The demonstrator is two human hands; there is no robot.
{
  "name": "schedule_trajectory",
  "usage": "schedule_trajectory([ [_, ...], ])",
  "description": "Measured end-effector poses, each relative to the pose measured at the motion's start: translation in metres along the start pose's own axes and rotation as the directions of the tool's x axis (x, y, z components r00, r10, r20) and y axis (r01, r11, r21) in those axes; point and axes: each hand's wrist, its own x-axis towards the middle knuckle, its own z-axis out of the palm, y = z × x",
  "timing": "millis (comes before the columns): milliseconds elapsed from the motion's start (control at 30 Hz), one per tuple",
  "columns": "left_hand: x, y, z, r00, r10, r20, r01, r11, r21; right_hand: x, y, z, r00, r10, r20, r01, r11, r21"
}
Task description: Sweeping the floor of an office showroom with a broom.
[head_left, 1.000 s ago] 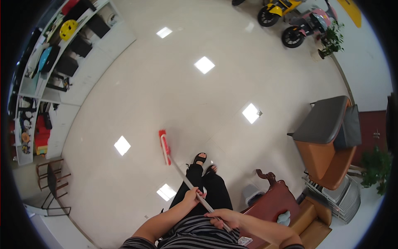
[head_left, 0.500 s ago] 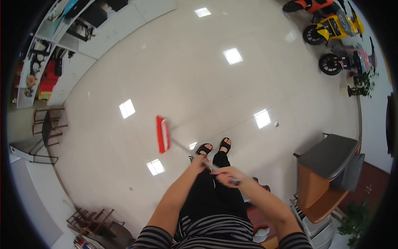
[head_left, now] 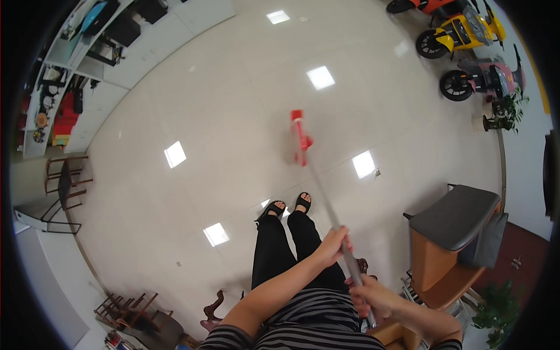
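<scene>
A broom (head_left: 299,139) with a red head and a long grey handle slants across the floor in front of me, its head blurred by motion. My left hand (head_left: 335,245) is closed round the middle of the handle. Lower down, near the handle's end, my right hand (head_left: 373,296) grips it too. Both hands are in front of my right side. From them the handle runs forward and slightly left to the head, which lies beyond my sandalled feet. Whether the bristles touch the floor I cannot tell.
Glossy beige tiles (head_left: 233,116) reflect ceiling lights. A small scrap (head_left: 377,172) lies right of my feet. Chairs with grey and tan seats (head_left: 458,217) stand at right, scooters (head_left: 461,32) and a potted plant (head_left: 507,114) at far right. White cabinets (head_left: 157,44) line the far left.
The broom head has swung from the left to the middle and farther forward. Both hands have moved right, the right one also closer to my body, and their grips sit farther apart.
</scene>
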Motion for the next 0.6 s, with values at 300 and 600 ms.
schedule_trajectory([
  [300,-0.005,0.028,-0.188,0.827,0.09,-0.555,-0.163,0.983,-0.084,0.175,-0.006,0.006,0.877,0.261,0.402,-0.34,0.931,0.137],
  [600,0.131,-0.026,-0.068,0.983,-0.001,-0.183,-0.025,0.99,-0.142,0.085,-0.081,-0.106,0.994,0.032,0.104,-0.023,0.996,-0.088],
])
